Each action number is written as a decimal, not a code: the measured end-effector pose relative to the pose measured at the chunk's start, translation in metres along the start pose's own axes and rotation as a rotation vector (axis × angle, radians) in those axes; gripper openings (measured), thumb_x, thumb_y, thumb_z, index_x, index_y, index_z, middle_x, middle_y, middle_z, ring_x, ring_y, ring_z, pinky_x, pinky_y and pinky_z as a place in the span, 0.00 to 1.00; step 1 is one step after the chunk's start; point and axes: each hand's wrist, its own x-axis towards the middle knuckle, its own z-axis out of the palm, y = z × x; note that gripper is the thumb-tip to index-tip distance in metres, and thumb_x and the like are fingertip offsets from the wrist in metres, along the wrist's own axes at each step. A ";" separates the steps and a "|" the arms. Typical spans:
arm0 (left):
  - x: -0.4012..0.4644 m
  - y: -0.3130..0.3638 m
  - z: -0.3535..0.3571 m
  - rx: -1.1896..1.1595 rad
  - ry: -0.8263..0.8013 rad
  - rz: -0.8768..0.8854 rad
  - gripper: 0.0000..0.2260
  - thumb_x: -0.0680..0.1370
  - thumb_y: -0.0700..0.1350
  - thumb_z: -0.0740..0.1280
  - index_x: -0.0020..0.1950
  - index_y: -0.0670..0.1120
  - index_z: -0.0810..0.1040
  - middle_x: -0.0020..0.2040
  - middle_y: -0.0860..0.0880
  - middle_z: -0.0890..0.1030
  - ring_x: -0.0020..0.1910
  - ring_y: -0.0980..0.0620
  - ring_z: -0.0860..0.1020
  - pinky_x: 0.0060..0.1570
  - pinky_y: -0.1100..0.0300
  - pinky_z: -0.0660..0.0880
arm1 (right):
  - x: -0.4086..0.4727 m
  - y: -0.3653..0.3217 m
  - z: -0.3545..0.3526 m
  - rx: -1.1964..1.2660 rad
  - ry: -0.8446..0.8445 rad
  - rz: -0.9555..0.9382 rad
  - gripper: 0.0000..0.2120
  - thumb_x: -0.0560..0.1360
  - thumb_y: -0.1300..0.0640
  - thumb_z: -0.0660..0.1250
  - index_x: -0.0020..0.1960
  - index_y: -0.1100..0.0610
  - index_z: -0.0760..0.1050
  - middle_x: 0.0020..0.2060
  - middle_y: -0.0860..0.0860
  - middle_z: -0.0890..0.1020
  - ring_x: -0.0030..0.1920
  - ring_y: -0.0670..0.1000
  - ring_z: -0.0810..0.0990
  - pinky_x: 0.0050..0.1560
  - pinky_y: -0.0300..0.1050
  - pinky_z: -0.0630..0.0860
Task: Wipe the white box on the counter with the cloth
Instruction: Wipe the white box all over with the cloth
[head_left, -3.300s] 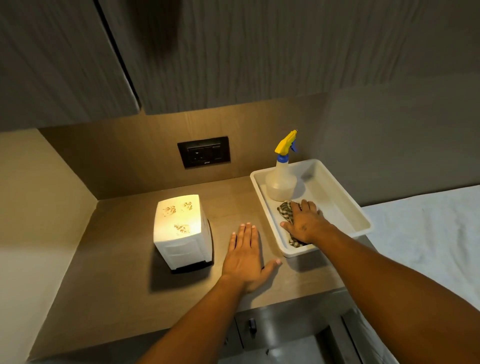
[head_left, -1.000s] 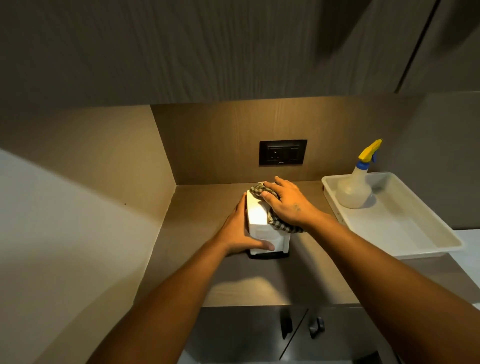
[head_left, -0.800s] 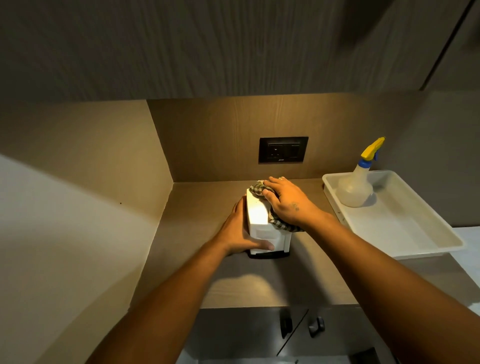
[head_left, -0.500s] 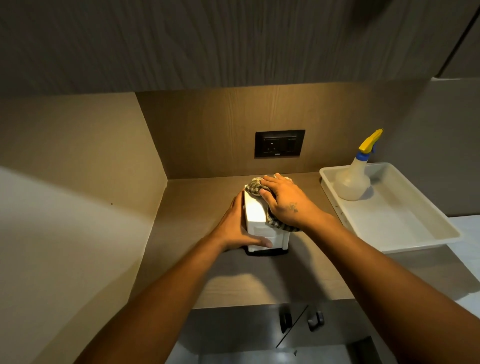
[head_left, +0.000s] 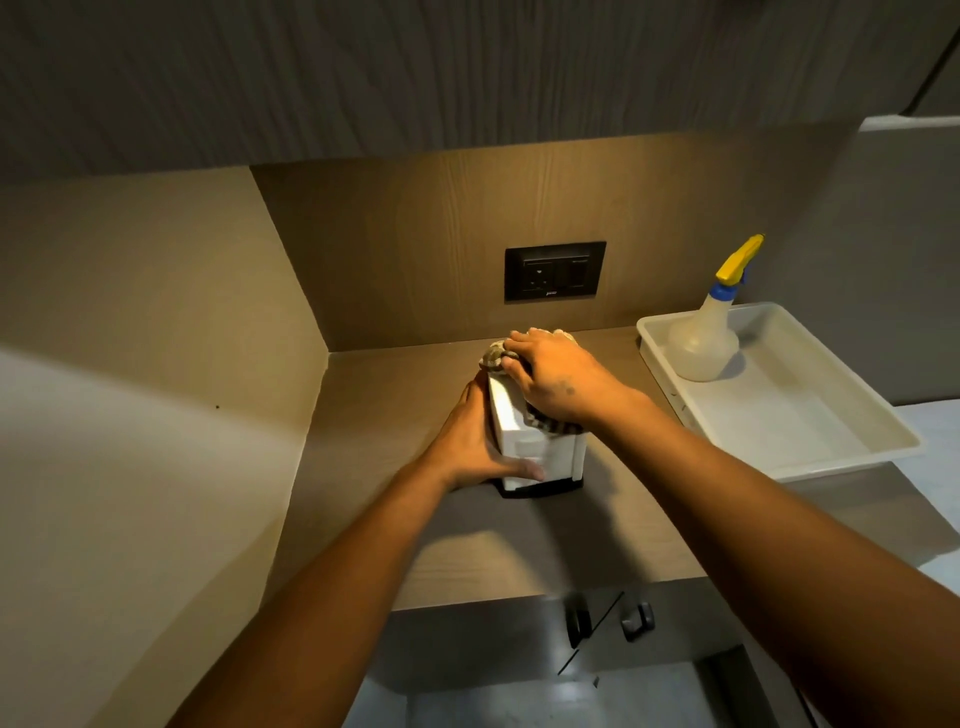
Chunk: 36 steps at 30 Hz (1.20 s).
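Bottle (head_left: 701, 345) in tray (head_left: 795, 415) (cloth (head_left: 494, 358) atop box (head_left: 524, 449))

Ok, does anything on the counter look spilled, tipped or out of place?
Nothing stands out. The white box stands upright on the counter, the left hand holding its side and the right hand pressing the cloth on its top. The spray bottle is upright in the tray, no spill visible.

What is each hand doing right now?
Left hand: holds the box by its side.
Right hand: grips the cloth on the box top.
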 end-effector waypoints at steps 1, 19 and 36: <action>0.000 0.001 0.000 0.007 0.003 0.008 0.61 0.55 0.63 0.88 0.80 0.53 0.58 0.74 0.53 0.69 0.71 0.55 0.70 0.70 0.55 0.72 | -0.002 -0.003 0.001 -0.015 0.004 -0.027 0.18 0.83 0.49 0.55 0.66 0.56 0.75 0.63 0.55 0.78 0.62 0.55 0.73 0.66 0.54 0.67; -0.004 -0.001 0.009 0.006 0.047 -0.014 0.56 0.55 0.63 0.87 0.76 0.51 0.64 0.69 0.54 0.72 0.66 0.58 0.73 0.68 0.58 0.74 | -0.029 -0.014 0.008 -0.019 0.022 -0.072 0.21 0.83 0.51 0.56 0.73 0.57 0.68 0.73 0.57 0.70 0.75 0.58 0.64 0.74 0.51 0.56; 0.001 0.000 0.015 -0.033 0.060 0.025 0.52 0.57 0.62 0.84 0.74 0.43 0.70 0.69 0.50 0.76 0.65 0.57 0.75 0.70 0.53 0.73 | -0.045 -0.010 0.016 -0.049 0.071 -0.112 0.22 0.83 0.51 0.58 0.74 0.59 0.68 0.75 0.57 0.69 0.76 0.58 0.62 0.77 0.50 0.50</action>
